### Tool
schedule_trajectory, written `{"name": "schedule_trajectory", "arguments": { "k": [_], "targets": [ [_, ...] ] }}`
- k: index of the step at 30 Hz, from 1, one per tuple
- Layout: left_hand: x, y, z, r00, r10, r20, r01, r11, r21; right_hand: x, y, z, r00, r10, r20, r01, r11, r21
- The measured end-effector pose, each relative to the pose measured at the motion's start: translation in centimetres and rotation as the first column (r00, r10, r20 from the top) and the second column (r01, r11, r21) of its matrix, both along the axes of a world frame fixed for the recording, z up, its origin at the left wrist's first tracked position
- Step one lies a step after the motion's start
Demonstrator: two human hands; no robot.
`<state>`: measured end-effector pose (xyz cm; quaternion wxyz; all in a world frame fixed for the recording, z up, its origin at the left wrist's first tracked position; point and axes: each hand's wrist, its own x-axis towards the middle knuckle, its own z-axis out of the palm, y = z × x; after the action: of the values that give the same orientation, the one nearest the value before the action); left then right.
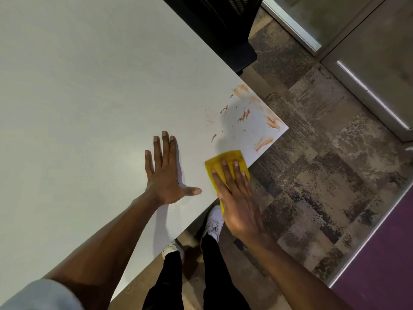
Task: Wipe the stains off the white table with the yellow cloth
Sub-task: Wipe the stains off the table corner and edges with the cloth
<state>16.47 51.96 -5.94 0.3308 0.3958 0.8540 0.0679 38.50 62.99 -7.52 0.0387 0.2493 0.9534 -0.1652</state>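
Observation:
The white table [89,97] fills the left of the head view, its corner pointing right. Orange-brown stains [245,113] smear that corner, from the far edge down to the near edge. A folded yellow cloth [223,162] lies flat on the table at the near edge, just below the stains. My right hand [237,198] presses flat on the cloth with the fingers spread over it, the palm hanging past the table edge. To the left of the cloth, my left hand [165,173] rests palm-down on the bare table, fingers apart, holding nothing.
A black chair [223,30] stands at the table's far edge. Patterned carpet [312,175] covers the floor on the right, with a glass partition frame [368,90] beyond. My legs and white shoes [213,222] are below the near edge.

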Motion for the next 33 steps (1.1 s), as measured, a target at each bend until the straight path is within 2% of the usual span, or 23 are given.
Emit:
{"name": "schedule_trajectory", "arguments": {
  "k": [5, 9, 13, 17, 21, 25, 33],
  "targets": [
    [0.1, -0.1, -0.5, 1.000, 0.009, -0.017, -0.008, 1.000, 0.028, -4.1, 4.5, 0.5, 0.997, 0.075, 0.028, -0.076, 0.996, 0.042],
    [0.0, -0.1, -0.6, 0.999, 0.008, -0.036, -0.007, 1.000, 0.027, -8.2, 6.1, 0.9, 0.998, 0.031, 0.048, -0.031, 1.000, -0.005],
    [0.0, -0.2, -0.5, 0.999, 0.025, -0.023, -0.024, 0.999, 0.042, -4.9, 2.9, 1.0, 1.000, 0.027, -0.002, -0.027, 1.000, 0.015],
    [0.1, 0.0, -0.5, 0.999, 0.030, -0.030, -0.029, 0.999, 0.029, -2.7, 1.2, 0.5, 0.998, 0.058, 0.014, -0.059, 0.997, 0.045],
    [0.1, -0.1, -0.6, 0.999, 0.033, -0.029, -0.032, 0.999, 0.035, -7.6, 4.6, 0.1, 0.995, 0.093, 0.019, -0.094, 0.995, 0.037],
    [0.2, -0.1, -0.7, 0.999, 0.026, -0.039, -0.025, 0.999, 0.026, -12.6, 7.1, 0.4, 1.000, 0.007, 0.025, -0.008, 0.999, 0.036],
    [0.2, -0.3, -0.7, 0.999, 0.049, -0.016, -0.048, 0.996, 0.069, -5.9, 1.8, 0.7, 0.999, 0.030, 0.012, -0.030, 0.998, 0.048]
  ]
}}
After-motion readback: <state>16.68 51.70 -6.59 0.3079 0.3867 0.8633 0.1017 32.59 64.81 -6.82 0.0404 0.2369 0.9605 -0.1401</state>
